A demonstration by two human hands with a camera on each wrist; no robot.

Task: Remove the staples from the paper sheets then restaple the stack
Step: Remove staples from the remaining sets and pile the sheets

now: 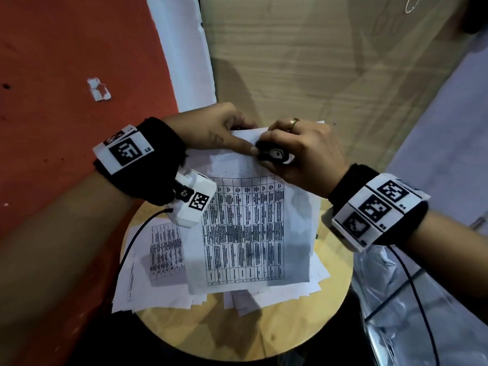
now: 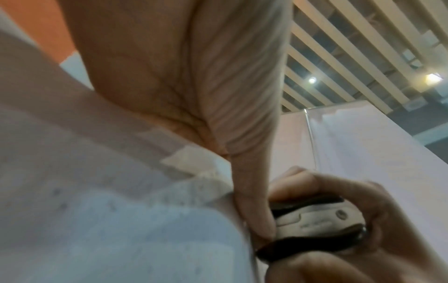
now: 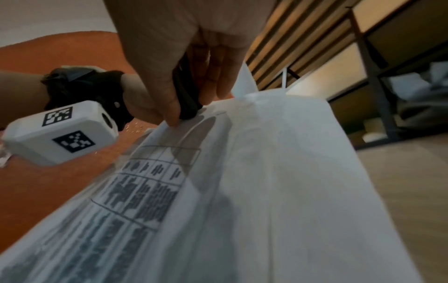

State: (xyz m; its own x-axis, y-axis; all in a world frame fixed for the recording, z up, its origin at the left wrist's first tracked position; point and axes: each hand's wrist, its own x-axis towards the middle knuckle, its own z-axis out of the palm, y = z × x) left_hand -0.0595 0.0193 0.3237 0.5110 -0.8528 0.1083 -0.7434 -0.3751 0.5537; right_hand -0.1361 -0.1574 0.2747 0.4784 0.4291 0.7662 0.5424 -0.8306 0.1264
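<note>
A stack of printed sheets (image 1: 245, 228) with a table of text is lifted at its top edge over a round wooden stool. My left hand (image 1: 247, 138) pinches that top edge, thumb on the front and fingers behind. In the left wrist view the thumb (image 2: 252, 201) presses the paper (image 2: 121, 210) right beside the tool (image 2: 312, 220). My right hand (image 1: 274, 143) grips a small black-and-white staple tool (image 1: 274, 154), whose tip meets the sheet's upper right corner. The right wrist view shows its black end (image 3: 186, 99) at the paper (image 3: 242, 191). No staple can be made out.
More loose printed sheets (image 1: 148, 281) lie spread on the stool top (image 1: 237, 334). A clear plastic bag (image 1: 396, 299) sits low at the right. Red floor (image 1: 66, 75) with a paper scrap (image 1: 99, 89) is at the left; a pale wood-grain surface (image 1: 317, 62) lies beyond the hands.
</note>
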